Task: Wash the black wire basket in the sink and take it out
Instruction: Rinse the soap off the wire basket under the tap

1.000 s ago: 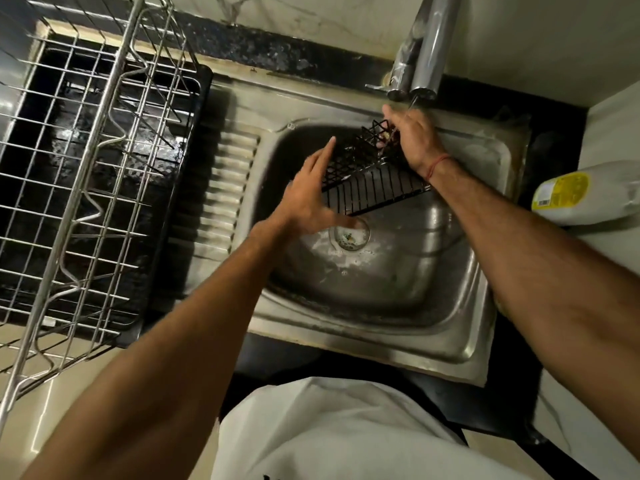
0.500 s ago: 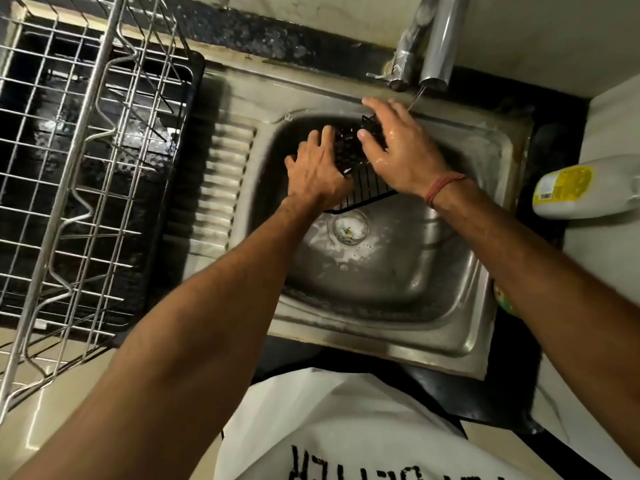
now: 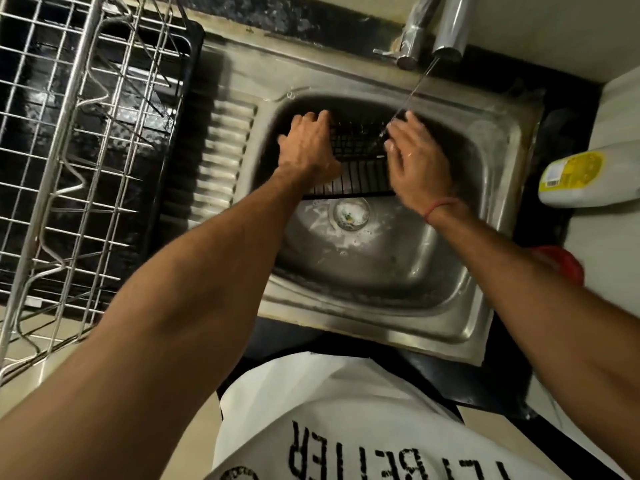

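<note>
Centrally, two bare hands at the far half of the sink basin, one on each end of the basket.

Left hand [image 3: 308, 147]: back of hand up, fingers curled over the left end of the black wire basket [image 3: 358, 161], gripping its edge.

Right hand [image 3: 415, 161]: laid against the right end of the basket, fingers fairly straight and spread, wet; whether they hook any wire cannot be told. A red thread band [image 3: 441, 206] circles the wrist.

Black wire basket: inside the sink [image 3: 377, 268], towards its back wall, just beyond the drain [image 3: 350, 213]; only the middle strip of wires shows between the hands.

Water stream [image 3: 408, 98]: thin, running slantwise from the tap spout [image 3: 452, 24] down to the basket's right end, beside the right fingers.

Sink: stainless steel, soapy froth around the drain, ribbed drainboard [image 3: 221, 157] on its left.

Dish rack [image 3: 79, 140]: silver wire, standing over a black tray [image 3: 187, 98] on the worktop left of the drainboard.

Bottle [image 3: 585, 178]: white with a yellow label, lying on its side on the worktop right of the sink.

Red object [image 3: 564, 265]: partly hidden behind the right forearm; kind unclear.

White shirt [image 3: 346, 427]: black lettering, at the lower edge of the view.
</note>
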